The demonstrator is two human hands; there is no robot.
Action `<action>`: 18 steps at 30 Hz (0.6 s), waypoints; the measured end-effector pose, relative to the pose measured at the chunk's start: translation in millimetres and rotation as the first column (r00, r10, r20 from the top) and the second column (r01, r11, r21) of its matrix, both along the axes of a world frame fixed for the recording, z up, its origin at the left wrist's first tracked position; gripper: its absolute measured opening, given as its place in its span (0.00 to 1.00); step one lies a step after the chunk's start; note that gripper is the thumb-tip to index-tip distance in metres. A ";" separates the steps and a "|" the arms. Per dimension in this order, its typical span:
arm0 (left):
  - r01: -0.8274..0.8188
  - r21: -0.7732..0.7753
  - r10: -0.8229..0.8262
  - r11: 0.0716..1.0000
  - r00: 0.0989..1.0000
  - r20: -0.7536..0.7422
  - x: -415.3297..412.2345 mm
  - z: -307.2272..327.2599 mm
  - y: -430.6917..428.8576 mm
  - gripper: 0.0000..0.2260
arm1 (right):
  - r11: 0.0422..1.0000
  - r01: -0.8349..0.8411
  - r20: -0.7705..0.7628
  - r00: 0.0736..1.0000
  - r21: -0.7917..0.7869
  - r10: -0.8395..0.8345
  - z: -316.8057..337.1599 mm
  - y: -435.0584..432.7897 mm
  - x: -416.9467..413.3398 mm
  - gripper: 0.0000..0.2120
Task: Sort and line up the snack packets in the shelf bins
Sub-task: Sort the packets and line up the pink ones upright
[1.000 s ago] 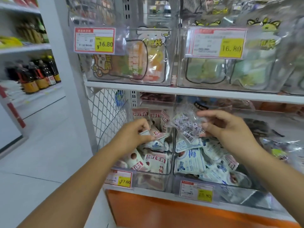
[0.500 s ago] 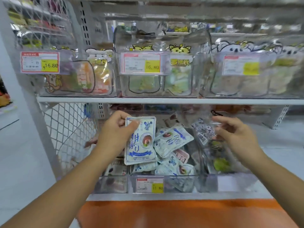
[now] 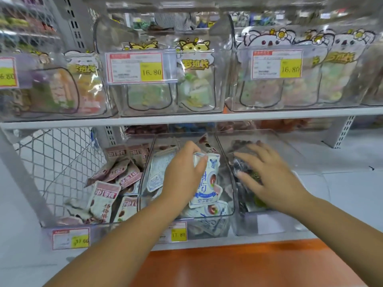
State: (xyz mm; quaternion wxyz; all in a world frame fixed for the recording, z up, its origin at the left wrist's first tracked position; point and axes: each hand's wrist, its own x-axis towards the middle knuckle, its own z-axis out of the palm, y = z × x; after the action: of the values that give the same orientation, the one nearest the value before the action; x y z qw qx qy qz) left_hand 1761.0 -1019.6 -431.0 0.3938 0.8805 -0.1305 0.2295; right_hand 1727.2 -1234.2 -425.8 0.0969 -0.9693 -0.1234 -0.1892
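Note:
Three clear bins stand side by side on the lower shelf. My left hand (image 3: 182,177) grips a blue-and-white snack packet (image 3: 208,183) upright over the middle bin (image 3: 217,215), which holds several packets of the same kind. My right hand (image 3: 269,181) lies inside the right bin (image 3: 269,224), its fingers spread flat on a dark see-through packet (image 3: 240,162). The left bin (image 3: 68,223) is filled with several pink-and-white packets (image 3: 103,196), tumbled at different angles.
The upper shelf board (image 3: 186,119) hangs just above the bins and carries clear bins of cartoon-printed bags with 16.80 price tags (image 3: 134,67). A wire mesh panel (image 3: 56,162) closes the left side. An orange base panel (image 3: 238,266) runs below.
The view moved closer and right. My left hand lowered the blue-and-white packet toward the middle bin. My right hand went down into the right bin and flattened on the dark packet it had pinched.

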 end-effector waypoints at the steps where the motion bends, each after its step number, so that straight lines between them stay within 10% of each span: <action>1: -0.007 0.028 0.007 1.000 1.000 -0.005 2.7 -2.8 -3.2 0.07 | 0.997 -0.073 -0.031 0.997 -0.033 0.072 1.2 7.5 -5.4 0.31; 5: 0.109 0.050 -0.109 0.993 0.994 -0.009 9.9 -3.5 0.4 0.16 | 0.969 -0.192 -0.203 0.966 -0.158 0.159 -6.0 29.9 -11.0 0.40; 8: 0.159 0.409 -0.219 0.899 0.970 0.103 4.0 5.2 22.0 0.19 | 0.977 -0.168 -0.235 0.963 -0.135 0.133 -9.2 31.9 -7.4 0.35; 11: 0.235 0.684 -0.231 0.691 0.968 -0.100 -4.3 1.1 42.8 0.23 | 0.979 -0.147 -0.205 0.972 -0.142 0.116 -8.1 34.6 -6.6 0.31; 18: 0.327 0.374 -0.328 0.868 0.943 -0.062 -8.8 3.0 82.7 0.19 | 0.987 -0.118 -0.225 0.970 -0.110 0.091 5.1 50.2 3.3 0.24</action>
State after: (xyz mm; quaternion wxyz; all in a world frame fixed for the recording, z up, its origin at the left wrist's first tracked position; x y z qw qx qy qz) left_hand 1752.3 -936.9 -428.0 0.2491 0.9045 -0.3202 0.1314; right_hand 1730.5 -1183.9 -420.7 0.0602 -0.9805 -0.1744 -0.0679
